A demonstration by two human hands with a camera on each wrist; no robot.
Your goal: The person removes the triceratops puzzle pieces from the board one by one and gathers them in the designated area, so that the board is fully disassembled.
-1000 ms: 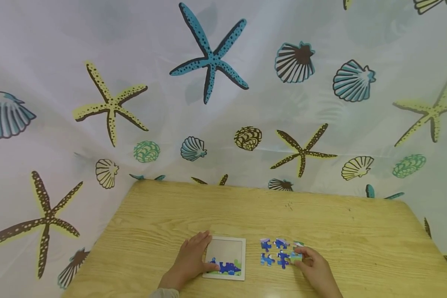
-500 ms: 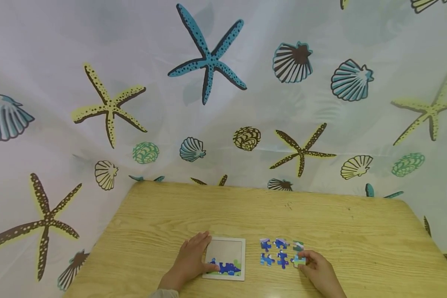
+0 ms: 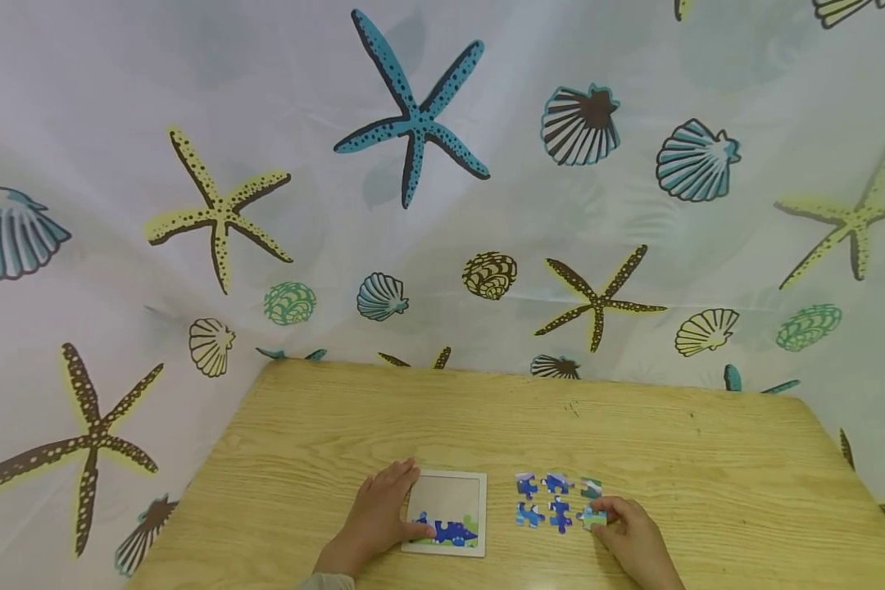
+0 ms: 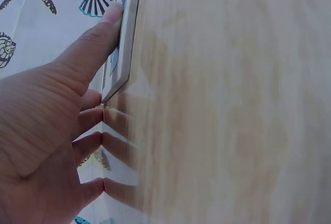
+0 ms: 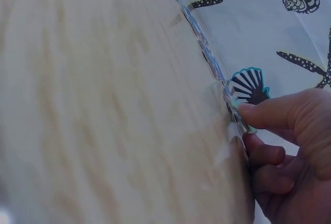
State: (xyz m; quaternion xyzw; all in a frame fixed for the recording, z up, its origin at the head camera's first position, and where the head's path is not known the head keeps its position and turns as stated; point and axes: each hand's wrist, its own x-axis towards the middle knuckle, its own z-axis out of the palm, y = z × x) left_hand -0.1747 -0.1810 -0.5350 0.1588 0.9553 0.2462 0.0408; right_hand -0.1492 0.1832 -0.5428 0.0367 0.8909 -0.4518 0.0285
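Note:
My left hand (image 3: 379,512) lies at the left side of a white-rimmed puzzle tray (image 3: 481,500). Its thumb presses on the tray's lower left, and its other fingers reach along the left edge, tips on the table in the left wrist view. Joined blue and green puzzle pieces (image 3: 453,531) fill the tray's bottom row; above them the bare backing shows. To the right, my right hand (image 3: 630,533) pinches a light blue and green puzzle piece (image 3: 594,517) between thumb and fingertips, close over the table. The right wrist view shows this piece (image 5: 249,128) edge-on at the fingertips.
Several loose blue puzzle pieces (image 3: 559,516) lie in two rows between the tray and my right hand. A green and white piece (image 3: 591,487) lies just behind the pinched one. The wood-grain table (image 3: 383,410) meets a shell and starfish printed curtain (image 3: 442,229).
My right hand has shifted slightly right and toward me with its piece, uncovering more of the piece behind it. The left hand and tray stay in place.

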